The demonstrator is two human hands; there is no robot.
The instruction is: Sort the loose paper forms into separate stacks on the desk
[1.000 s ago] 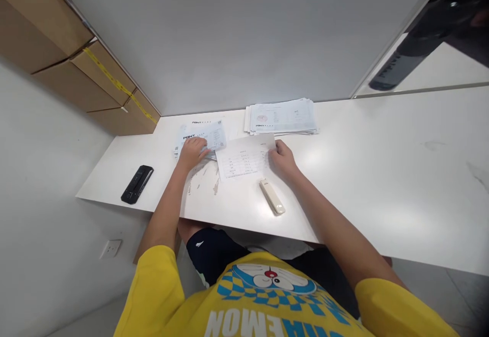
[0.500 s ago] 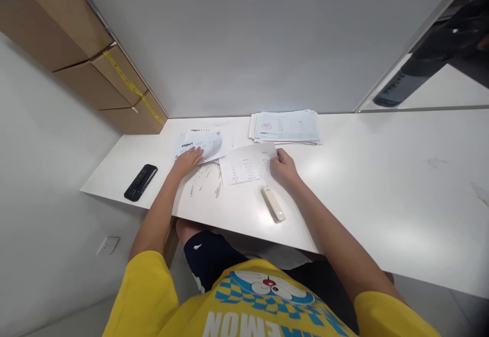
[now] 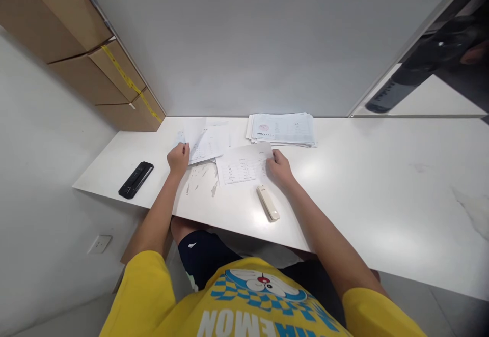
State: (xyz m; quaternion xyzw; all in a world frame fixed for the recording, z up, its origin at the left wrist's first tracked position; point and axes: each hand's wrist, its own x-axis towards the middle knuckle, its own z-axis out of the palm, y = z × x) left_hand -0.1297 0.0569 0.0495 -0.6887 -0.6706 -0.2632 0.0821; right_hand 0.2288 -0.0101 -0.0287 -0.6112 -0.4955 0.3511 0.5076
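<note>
Between the fingers of my left hand (image 3: 178, 159) is the edge of a sheet of paper (image 3: 194, 132), lifted and curled up from the papers beneath. Under it lies a printed page (image 3: 212, 142) with rows of text. My right hand (image 3: 280, 168) pinches the right edge of another printed sheet (image 3: 242, 166), which is tilted and overlaps the left-hand papers at its left end. Just below that sheet, a cream stapler (image 3: 268, 203) rests on the white table.
A stack of papers (image 3: 282, 127) with a red stamp lies against the grey partition (image 3: 244, 47). A black phone-like device (image 3: 136, 179) is on the table (image 3: 367, 194) at left. Cardboard boxes (image 3: 114, 80) stand at the left wall; a dark bottle-shaped object (image 3: 401, 82) appears at right.
My left hand has gone from lying flat on the papers to gripping a sheet's edge and lifting it leftward, uncovering a printed page. The right hand keeps hold of its sheet.
</note>
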